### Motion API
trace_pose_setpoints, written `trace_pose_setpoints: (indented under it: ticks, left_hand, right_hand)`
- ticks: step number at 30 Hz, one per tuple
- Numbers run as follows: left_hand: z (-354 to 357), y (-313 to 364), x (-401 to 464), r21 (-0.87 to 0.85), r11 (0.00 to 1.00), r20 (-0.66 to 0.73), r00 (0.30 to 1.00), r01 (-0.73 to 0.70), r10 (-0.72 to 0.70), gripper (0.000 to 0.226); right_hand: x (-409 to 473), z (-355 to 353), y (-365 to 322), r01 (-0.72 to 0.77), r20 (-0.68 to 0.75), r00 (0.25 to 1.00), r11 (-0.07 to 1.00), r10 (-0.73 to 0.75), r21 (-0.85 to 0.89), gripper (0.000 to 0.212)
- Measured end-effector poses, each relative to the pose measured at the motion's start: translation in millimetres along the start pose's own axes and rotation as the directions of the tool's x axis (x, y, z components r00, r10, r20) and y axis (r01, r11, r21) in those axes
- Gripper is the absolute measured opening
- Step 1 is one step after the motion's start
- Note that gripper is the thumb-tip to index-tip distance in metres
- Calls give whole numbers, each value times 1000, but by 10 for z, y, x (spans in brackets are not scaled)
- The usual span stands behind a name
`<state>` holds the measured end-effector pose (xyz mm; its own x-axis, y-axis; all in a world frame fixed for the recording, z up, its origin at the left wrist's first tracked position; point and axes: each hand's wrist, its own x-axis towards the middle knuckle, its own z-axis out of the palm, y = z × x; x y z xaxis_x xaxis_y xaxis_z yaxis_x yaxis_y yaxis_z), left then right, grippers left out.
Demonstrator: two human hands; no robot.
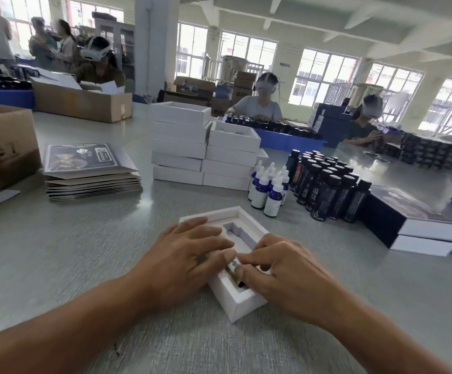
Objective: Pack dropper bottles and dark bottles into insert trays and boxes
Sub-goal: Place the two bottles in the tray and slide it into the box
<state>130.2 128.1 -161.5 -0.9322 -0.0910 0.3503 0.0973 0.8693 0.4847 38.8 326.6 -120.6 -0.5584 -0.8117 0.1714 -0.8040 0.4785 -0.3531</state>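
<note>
Grey tabletop (84, 252): left hand (190, 255) flat, right hand (278, 268) curled, on insert tray (246, 300).

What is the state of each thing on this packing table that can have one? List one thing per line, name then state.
insert tray: on the table, one slot empty, both hands on it
dark bottle: lying in the tray's near slot, mostly hidden
left hand: fingers flat on the tray
right hand: fingers curled at the bottle
dropper bottles: upright, capped, unpacked
dark bottles: upright, grouped, unpacked
white boxes: stacked, top ones open
</note>
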Motion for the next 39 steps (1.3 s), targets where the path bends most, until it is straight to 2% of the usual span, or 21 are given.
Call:
trace_pose_setpoints:
  ticks: [3,5,8,10,11,14,15,18,22,25,28,33,36,39]
  left_hand:
    - [5,-11,15,19,1000,24,999,23,-24,64]
    - [9,-13,32,25,999,19,999,25,-25,68]
    - [19,-18,53,22,1000,1,1000,3,-4,64]
    - [26,-20,68,27,999,-16,1000,-19,20,58]
    - [31,-20,78,37,999,-16,999,-28,28,54]
    - [44,-26,110,53,998,4,999,-40,40,49]
    - [50,-34,119,38,998,0,999,-44,44,48]
    - [73,-65,144,15,998,-9,998,-54,54,45]
    - [82,-107,168,45,997,6,998,-62,62,44]
    - [77,-107,189,38,998,24,998,-54,53,44]
    - [62,-102,198,38,998,38,998,-42,41,48]
    - [47,-65,186,79,996,55,998,-35,31,63]
    - [53,-34,172,61,998,44,999,-33,30,65]
    - [60,-13,167,70,997,46,998,-35,31,76]
  right_hand:
    - [-31,15,63,8,-45,999,997,-4,74,40]
    - [-39,-34,178,-1,-165,986,990,23,138,35]
    - [34,-143,485,-74,-428,891,979,150,191,15]
    - [135,-206,765,-183,-496,815,945,300,271,6]
    - [196,-228,919,-247,-497,774,910,392,333,7]
    - [397,-256,1346,-437,-430,663,783,613,444,39]
    - [467,-264,1462,-480,-420,630,752,654,452,43]
    - [697,-299,1702,-549,-447,535,697,717,461,39]
    - [949,-306,1813,-680,-473,416,611,777,406,54]
    - [1032,-264,1841,-750,-474,361,552,803,365,54]
    - [1022,-247,1847,-743,-494,365,567,789,356,41]
    - [766,-312,1664,-603,-484,476,673,734,428,36]
    - [533,-380,1322,-465,-513,578,772,635,433,32]
    - [276,-393,808,-334,-492,732,878,471,344,29]
